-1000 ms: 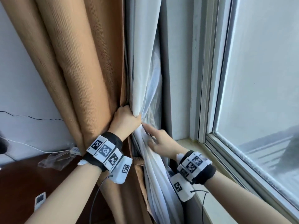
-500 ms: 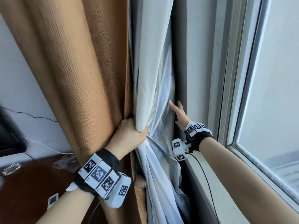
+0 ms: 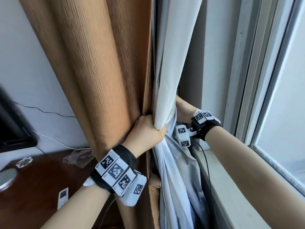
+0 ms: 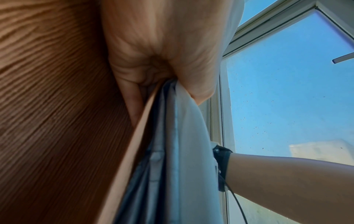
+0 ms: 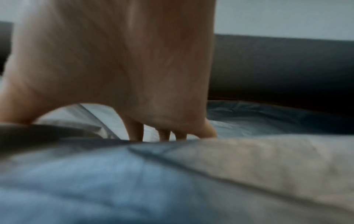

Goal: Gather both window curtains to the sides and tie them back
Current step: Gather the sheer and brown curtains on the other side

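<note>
1. Two curtains hang bunched together: the brown curtain [image 3: 92,76] lies left of the left hand [image 3: 146,131], the white curtain [image 3: 175,66] right of it.
2. That hand's fingers are clenched around the edges of both curtains.
3. Behind the white folds, the right hand [image 3: 183,109] is mostly hidden; the blurred wrist view shows fingers [image 5: 136,130] extended against cloth.
4. Right of that wrist runs the window sill [image 3: 234,187], cut off below.
</note>
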`<state>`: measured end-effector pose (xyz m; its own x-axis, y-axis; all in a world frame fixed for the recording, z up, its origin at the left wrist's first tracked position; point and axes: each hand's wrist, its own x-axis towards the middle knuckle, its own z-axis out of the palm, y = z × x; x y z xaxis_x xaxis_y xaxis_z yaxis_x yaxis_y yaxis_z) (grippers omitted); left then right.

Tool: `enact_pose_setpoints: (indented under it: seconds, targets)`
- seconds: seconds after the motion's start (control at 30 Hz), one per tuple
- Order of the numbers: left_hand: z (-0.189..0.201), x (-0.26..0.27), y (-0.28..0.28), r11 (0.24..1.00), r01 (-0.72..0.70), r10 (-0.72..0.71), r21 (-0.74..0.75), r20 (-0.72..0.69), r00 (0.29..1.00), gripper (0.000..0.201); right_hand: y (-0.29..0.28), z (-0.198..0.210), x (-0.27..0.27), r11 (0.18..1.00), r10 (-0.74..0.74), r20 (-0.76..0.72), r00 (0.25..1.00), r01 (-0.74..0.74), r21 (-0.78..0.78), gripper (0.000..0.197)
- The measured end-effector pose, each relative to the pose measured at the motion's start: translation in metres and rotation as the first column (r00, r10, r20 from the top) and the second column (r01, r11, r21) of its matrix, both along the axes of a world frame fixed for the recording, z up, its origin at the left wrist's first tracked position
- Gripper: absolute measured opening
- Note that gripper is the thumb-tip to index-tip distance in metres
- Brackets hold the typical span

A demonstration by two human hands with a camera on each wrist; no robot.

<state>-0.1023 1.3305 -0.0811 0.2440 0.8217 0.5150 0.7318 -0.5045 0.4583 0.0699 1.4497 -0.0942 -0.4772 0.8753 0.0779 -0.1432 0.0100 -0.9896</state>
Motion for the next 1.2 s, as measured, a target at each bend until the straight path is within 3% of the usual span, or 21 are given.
enact_pose_setpoints:
  seconds: [0.07, 0.1, 0.13, 0.27, 0.43, 0.57, 0.63, 0.7, 0.87, 1.03, 1.13, 1.2]
  targets:
    - [-0.002, 0.003, 0.002, 1.000, 0.014, -0.014, 0.008, 0.002, 1.000, 0.044, -0.002, 0.002, -0.003, 0.999, 0.028, 0.099, 0.995, -0.030, 0.015, 0.048]
    - [-0.002, 0.004, 0.003, 1.000, 0.018, -0.018, 0.012, -0.004, 1.000, 0.041, 0.004, 0.001, -0.003, 1.000, 0.009, 0.112, 0.994, -0.012, 0.028, 0.057]
    - [-0.003, 0.005, 0.005, 1.000, 0.021, -0.021, 0.016, -0.009, 1.000, 0.039, 0.010, -0.001, -0.001, 0.999, -0.021, 0.104, 0.994, 0.017, 0.041, 0.060]
    - [-0.003, 0.004, 0.004, 1.000, 0.013, -0.013, 0.001, -0.015, 1.000, 0.038, 0.006, 0.003, 0.002, 0.981, -0.181, 0.032, 0.983, 0.178, 0.070, 0.042]
    - [0.006, -0.007, 0.001, 0.981, -0.162, 0.165, -0.109, 0.013, 0.986, 0.024, 0.005, -0.006, 0.028, 0.937, -0.323, -0.068, 0.944, 0.329, 0.118, 0.033]
    - [0.011, -0.007, -0.002, 0.957, -0.262, 0.265, -0.127, 0.012, 0.964, 0.034, -0.006, -0.008, 0.040, 0.830, -0.478, -0.004, 0.879, 0.453, 0.325, 0.043]
    - [0.012, -0.005, -0.002, 0.953, -0.271, 0.275, -0.134, 0.014, 0.961, 0.032, -0.014, -0.006, 0.045, 0.721, -0.610, 0.108, 0.785, 0.493, 0.487, 0.051]
    - [0.013, -0.004, -0.003, 0.954, -0.269, 0.272, -0.131, -0.001, 0.962, 0.030, -0.024, -0.006, 0.050, 0.622, -0.706, 0.157, 0.691, 0.498, 0.604, 0.052]
    - [0.017, 0.000, -0.012, 0.957, -0.257, 0.260, -0.136, 0.004, 0.966, 0.030, -0.043, 0.001, 0.066, 0.539, -0.777, 0.283, 0.562, 0.362, 0.761, 0.047]
    - [0.018, 0.003, -0.013, 0.959, -0.258, 0.259, -0.117, -0.002, 0.966, 0.024, -0.062, 0.010, 0.084, 0.472, -0.814, 0.343, 0.468, 0.188, 0.861, 0.036]
    - [0.015, 0.007, -0.011, 0.957, -0.288, 0.289, 0.041, -0.025, 0.957, 0.019, -0.074, 0.007, 0.094, 0.474, -0.831, 0.331, 0.447, 0.256, 0.842, 0.031]
    - [0.014, 0.011, -0.010, 0.952, -0.302, 0.303, 0.051, -0.010, 0.953, 0.021, -0.092, 0.002, 0.091, 0.412, -0.851, 0.244, 0.464, 0.304, 0.859, 0.030]
